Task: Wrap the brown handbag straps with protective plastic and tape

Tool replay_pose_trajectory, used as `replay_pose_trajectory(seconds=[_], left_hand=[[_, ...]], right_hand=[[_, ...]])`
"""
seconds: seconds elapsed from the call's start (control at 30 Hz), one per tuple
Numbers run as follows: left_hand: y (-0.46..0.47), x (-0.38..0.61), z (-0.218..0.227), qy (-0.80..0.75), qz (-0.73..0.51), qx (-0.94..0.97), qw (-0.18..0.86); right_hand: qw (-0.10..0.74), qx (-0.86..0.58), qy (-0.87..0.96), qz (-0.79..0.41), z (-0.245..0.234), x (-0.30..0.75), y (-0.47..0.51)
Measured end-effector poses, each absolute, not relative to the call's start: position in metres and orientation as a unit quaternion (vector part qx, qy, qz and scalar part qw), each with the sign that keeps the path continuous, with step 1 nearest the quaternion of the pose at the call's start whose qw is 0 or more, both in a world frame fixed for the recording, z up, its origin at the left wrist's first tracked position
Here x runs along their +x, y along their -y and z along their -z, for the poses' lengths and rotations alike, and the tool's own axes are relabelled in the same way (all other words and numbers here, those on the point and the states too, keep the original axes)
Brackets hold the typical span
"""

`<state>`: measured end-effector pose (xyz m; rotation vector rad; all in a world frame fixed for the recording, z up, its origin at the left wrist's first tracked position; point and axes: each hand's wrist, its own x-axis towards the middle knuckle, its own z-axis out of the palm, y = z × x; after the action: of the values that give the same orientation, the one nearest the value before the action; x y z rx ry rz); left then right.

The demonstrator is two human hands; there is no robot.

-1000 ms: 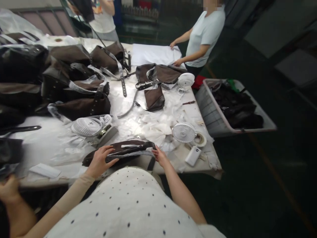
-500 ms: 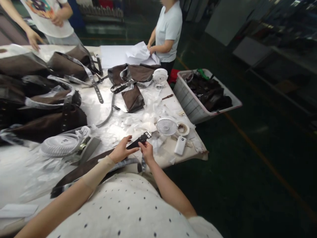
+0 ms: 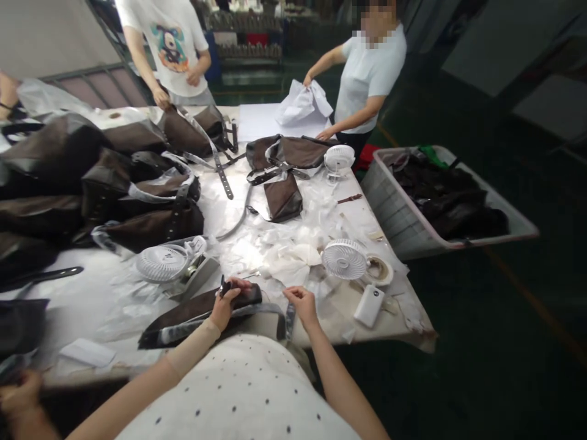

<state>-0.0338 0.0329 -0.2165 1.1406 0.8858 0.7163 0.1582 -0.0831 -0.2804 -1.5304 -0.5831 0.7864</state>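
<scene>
My left hand (image 3: 227,304) is closed around a small black piece (image 3: 223,286) that stands up between thumb and fingers; its exact kind is unclear. Below that hand lies a dark brown bag (image 3: 192,313) with a plastic-wrapped strap (image 3: 257,310), close against my body. My right hand (image 3: 302,305) is held apart to the right, thumb and fingers pinched together. Whatever is in the pinch is too small to make out. Scraps of white wrapping (image 3: 288,260) lie just beyond both hands.
White fans (image 3: 343,259) (image 3: 161,264), a tape roll (image 3: 380,270) and a white device (image 3: 369,305) sit nearby. Brown bags (image 3: 156,226) crowd the left. A bin (image 3: 408,211) of dark goods stands right. Two people work across the table; another person's hand (image 3: 22,391) shows lower left.
Both hands were together at a black strap with a metal buckle; now they are apart, the right pinched and farther right. The view has swung left. One co-worker has lifted the white sheet.
</scene>
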Motion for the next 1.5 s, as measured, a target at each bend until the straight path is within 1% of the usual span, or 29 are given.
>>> replay_pose_trajectory(seconds=[0.1,0.17,0.23,0.3,0.47,0.63,0.7,0.83,1.0,1.13,1.23,1.4,1.5], left_hand=[[-0.033,-0.054,0.236,-0.438,-0.319,0.398,0.740],[-0.031,-0.063,0.248,-0.461,-0.312,0.341,0.757],[-0.031,-0.068,0.256,-0.478,-0.298,0.300,0.770],[-0.032,-0.071,0.261,-0.483,-0.285,0.273,0.782],[-0.038,-0.073,0.265,-0.474,-0.285,0.222,0.803],[-0.045,-0.072,0.267,-0.462,-0.288,0.193,0.816],[-0.049,-0.072,0.267,-0.458,-0.284,0.185,0.822],[-0.056,-0.071,0.270,-0.460,-0.279,0.168,0.826],[-0.063,-0.069,0.281,-0.441,-0.281,0.131,0.843],[-0.066,-0.070,0.288,-0.432,-0.284,0.110,0.849],[-0.068,-0.071,0.290,-0.428,-0.288,0.104,0.850],[-0.072,-0.067,0.291,-0.424,-0.292,0.096,0.852],[-0.072,-0.065,0.292,-0.431,-0.292,0.100,0.848]], right_hand=[[0.581,-0.703,0.263,-0.315,0.298,0.180,0.059],[0.524,-0.718,0.335,-0.313,0.305,0.188,0.034],[0.448,-0.719,0.422,-0.322,0.310,0.189,0.003],[0.381,-0.706,0.490,-0.342,0.315,0.185,-0.033],[0.279,-0.670,0.583,-0.366,0.334,0.157,-0.109],[0.119,-0.673,0.649,-0.334,0.357,0.145,-0.136],[0.099,-0.698,0.637,-0.312,0.360,0.153,-0.139],[0.129,-0.707,0.632,-0.290,0.355,0.174,-0.144],[0.189,-0.715,0.613,-0.278,0.352,0.190,-0.176],[0.294,-0.762,0.497,-0.292,0.358,0.197,-0.221],[0.347,-0.760,0.460,-0.300,0.356,0.201,-0.244],[0.443,-0.742,0.420,-0.276,0.342,0.211,-0.241],[0.525,-0.714,0.367,-0.284,0.323,0.215,-0.226]])
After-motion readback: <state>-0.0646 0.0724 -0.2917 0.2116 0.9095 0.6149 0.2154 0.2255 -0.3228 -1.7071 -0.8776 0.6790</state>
